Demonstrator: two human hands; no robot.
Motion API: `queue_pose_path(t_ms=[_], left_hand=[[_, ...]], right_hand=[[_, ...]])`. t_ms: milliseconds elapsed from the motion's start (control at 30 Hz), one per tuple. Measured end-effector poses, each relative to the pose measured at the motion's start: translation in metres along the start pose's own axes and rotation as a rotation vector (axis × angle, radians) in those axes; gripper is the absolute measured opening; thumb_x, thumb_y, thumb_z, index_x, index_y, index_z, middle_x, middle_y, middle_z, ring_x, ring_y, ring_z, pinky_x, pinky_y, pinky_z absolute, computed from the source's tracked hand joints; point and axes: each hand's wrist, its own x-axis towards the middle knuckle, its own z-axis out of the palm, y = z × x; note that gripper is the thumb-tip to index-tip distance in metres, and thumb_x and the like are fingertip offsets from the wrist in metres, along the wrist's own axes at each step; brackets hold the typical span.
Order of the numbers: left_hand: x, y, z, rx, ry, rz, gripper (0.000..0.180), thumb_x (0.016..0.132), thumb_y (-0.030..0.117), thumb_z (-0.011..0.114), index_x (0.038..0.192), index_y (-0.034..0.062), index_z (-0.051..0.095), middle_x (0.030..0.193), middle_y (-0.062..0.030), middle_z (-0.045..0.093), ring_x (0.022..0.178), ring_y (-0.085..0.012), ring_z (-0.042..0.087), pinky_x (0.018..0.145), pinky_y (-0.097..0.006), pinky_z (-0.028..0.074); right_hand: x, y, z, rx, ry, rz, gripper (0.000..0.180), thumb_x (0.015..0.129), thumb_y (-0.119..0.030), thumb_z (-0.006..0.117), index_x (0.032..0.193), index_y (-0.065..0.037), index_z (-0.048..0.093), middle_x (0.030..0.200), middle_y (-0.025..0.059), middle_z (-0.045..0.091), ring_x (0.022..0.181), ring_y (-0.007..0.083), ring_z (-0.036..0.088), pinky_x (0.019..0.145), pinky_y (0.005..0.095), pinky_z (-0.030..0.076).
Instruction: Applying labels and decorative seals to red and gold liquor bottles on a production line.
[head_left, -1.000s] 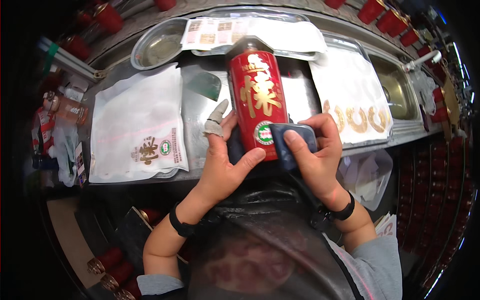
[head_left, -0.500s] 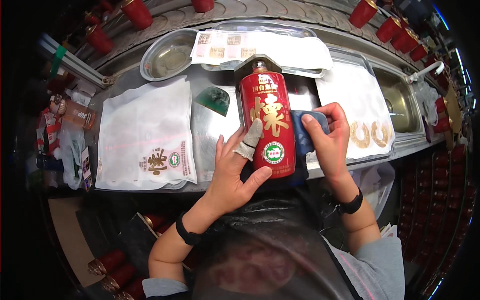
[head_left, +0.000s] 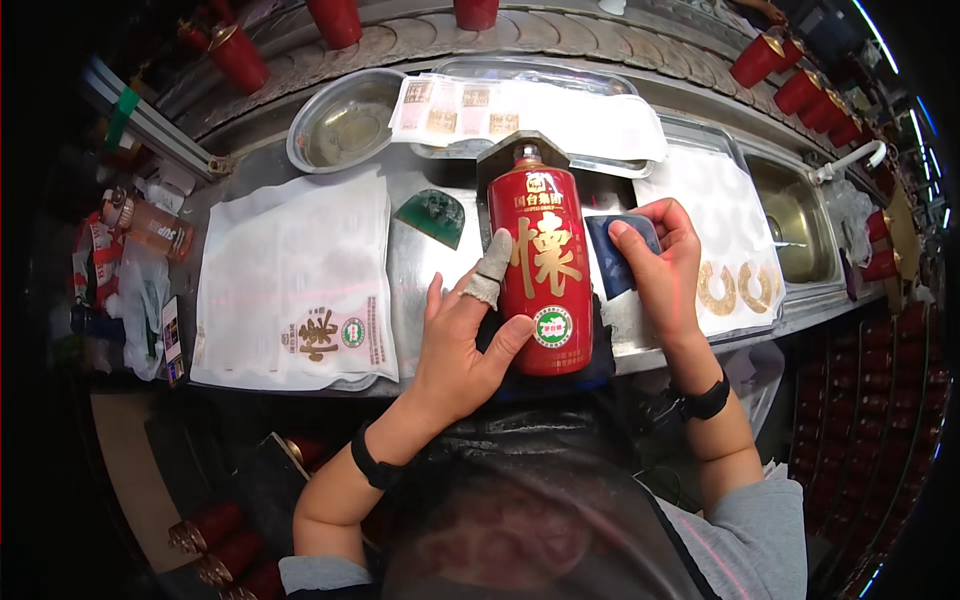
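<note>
A bottle [head_left: 540,270] stands at frame centre, a bowl [head_left: 345,120] upper left, a sink [head_left: 795,220] at right, label sheets [head_left: 295,285] at left.

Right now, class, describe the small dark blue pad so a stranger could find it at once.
Start at the steel worktop, then the tall red bottle with gold lettering. Against its right side, the right hand presses a small dark blue pad, the only blue thing there.

I saw bright overhead light glaring off the steel counter [head_left: 420,265] around the sharp red bottle [head_left: 541,270]; away from it, edges bent, darkened to black, and the bottom blurred.
</note>
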Motion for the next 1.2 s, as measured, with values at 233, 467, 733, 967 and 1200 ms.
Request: queue_pose_path(t_ms=[233,467,733,967,1200], left_hand=[[0.013,0.004,-0.005,0.099,0.020,0.036,0.067,0.097,0.050,0.057,0.152,0.0153,0.041,0.151,-0.0095,0.049,0.137,-0.0399,0.045,0.114,-0.063,0.012],[0.012,-0.003,-0.007,0.032,0.034,-0.010,0.067,0.098,0.048,0.056,0.153,0.0130,0.039,0.151,-0.0093,0.049,0.141,-0.0343,0.043,0.114,-0.065,0.011],[-0.012,-0.013,-0.023,0.092,-0.171,0.023,0.119,0.080,0.058,0.074,0.159,0.0027,0.004,0.156,-0.0234,0.037,0.147,-0.0323,0.034,0.119,-0.058,-0.001],[-0.011,-0.010,-0.007,0.120,-0.031,0.179,0.106,0.066,0.030,0.084,0.150,-0.0057,0.030,0.147,-0.0250,0.047,0.143,-0.0361,0.039,0.121,-0.057,0.009],[-0.018,-0.005,-0.001,0.161,0.125,0.270,0.105,0.062,0.022,0.083,0.149,-0.0055,0.032,0.148,-0.0230,0.047,0.143,-0.0387,0.037,0.121,-0.058,0.013]], right_hand=[[0.016,-0.032,0.034,-0.083,-0.087,-0.379,0.019,0.086,-0.010,0.074,0.098,-0.001,0.063,0.087,0.0052,0.066,0.077,0.0114,0.059,0.072,0.0260,0.049],[0.033,-0.032,0.018,-0.089,-0.077,-0.297,0.019,0.085,-0.011,0.075,0.096,0.000,0.064,0.087,0.0048,0.065,0.077,0.0118,0.060,0.073,0.0264,0.050],[0.060,-0.053,0.033,-0.294,-0.109,-0.440,0.019,0.082,-0.005,0.073,0.099,0.000,0.065,0.083,0.0099,0.068,0.078,0.0153,0.066,0.071,0.0291,0.053],[0.055,-0.064,0.047,-0.482,-0.101,-0.684,0.019,0.081,-0.005,0.073,0.098,-0.001,0.066,0.081,0.0135,0.068,0.071,0.0237,0.068,0.067,0.0319,0.053],[0.001,-0.050,0.041,-0.451,-0.239,-0.867,0.026,0.070,0.007,0.071,0.094,-0.002,0.069,0.080,0.0090,0.063,0.073,0.0244,0.062,0.066,0.0339,0.049]])
